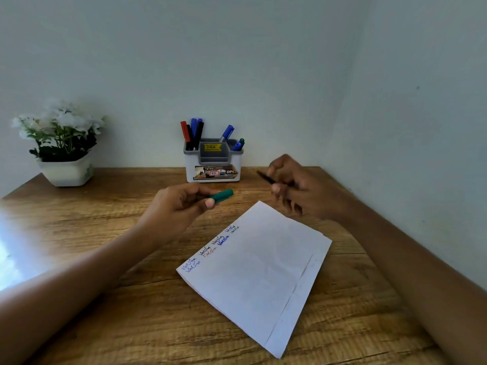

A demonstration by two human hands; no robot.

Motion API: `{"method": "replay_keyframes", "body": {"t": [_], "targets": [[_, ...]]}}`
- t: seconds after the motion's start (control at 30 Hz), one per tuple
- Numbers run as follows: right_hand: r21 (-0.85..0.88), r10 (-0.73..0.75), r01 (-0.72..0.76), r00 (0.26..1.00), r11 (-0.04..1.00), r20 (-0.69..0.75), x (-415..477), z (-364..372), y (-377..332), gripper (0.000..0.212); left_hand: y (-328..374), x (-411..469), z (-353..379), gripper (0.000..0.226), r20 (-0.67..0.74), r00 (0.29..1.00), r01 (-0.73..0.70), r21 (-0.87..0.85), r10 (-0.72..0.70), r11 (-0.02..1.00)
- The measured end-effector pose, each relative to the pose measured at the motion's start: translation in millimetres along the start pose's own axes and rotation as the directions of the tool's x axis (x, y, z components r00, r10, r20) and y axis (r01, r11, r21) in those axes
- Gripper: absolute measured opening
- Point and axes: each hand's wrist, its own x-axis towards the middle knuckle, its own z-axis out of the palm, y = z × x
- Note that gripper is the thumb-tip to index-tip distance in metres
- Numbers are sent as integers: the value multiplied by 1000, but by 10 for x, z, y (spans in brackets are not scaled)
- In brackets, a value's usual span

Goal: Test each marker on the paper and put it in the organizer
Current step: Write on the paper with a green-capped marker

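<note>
My left hand grips a green marker cap above the desk, left of the paper's far corner. My right hand holds a dark marker body, its tip pointing left toward the cap; the two are apart. A white sheet of paper lies at an angle on the desk, with several scribbled words in blue, red, black and green along its left edge. The white and grey organizer stands at the back by the wall. Several markers stand in it: red, black and blue at the left, blue and green at the right.
A white pot of white flowers stands at the back left of the wooden desk. Walls close the desk off at the back and the right. Bright glare falls on the desk's left edge.
</note>
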Motion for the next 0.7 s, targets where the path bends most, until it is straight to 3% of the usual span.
{"method": "replay_keyframes", "body": {"t": [0.07, 0.13, 0.2, 0.23, 0.4, 0.43, 0.53, 0.7], "targets": [[422, 102, -57, 991, 905, -85, 8, -7, -17, 8, 28, -43, -40, 11, 140, 975, -193, 135, 175, 972], [701, 189, -98, 981, 707, -54, 19, 42, -26, 13, 55, -121, -49, 21, 340, 874, -433, 217, 348, 875], [858, 186, -138, 981, 494, 51, 29, 121, -24, 24, 8, -184, -21, 29, 471, 776, -566, 228, 419, 792], [867, 176, -148, 982, 476, 71, 34, 168, -14, 26, -14, -201, 3, 29, 502, 742, -610, 231, 444, 758], [595, 197, -154, 980, 789, -8, 52, 454, 48, 3, -41, -209, 63, 31, 540, 692, -647, 170, 478, 744], [538, 210, -168, 978, 826, -16, 58, 494, 72, 7, -47, -205, 67, 31, 534, 692, -643, 150, 486, 751], [453, 249, -221, 968, 864, -3, 77, 572, 106, 6, -73, -201, 88, 31, 527, 687, -639, 108, 501, 762], [464, 283, -280, 957, 840, 65, 113, 591, 178, 12, -99, -171, 100, 32, 530, 675, -629, 51, 512, 776]]}}
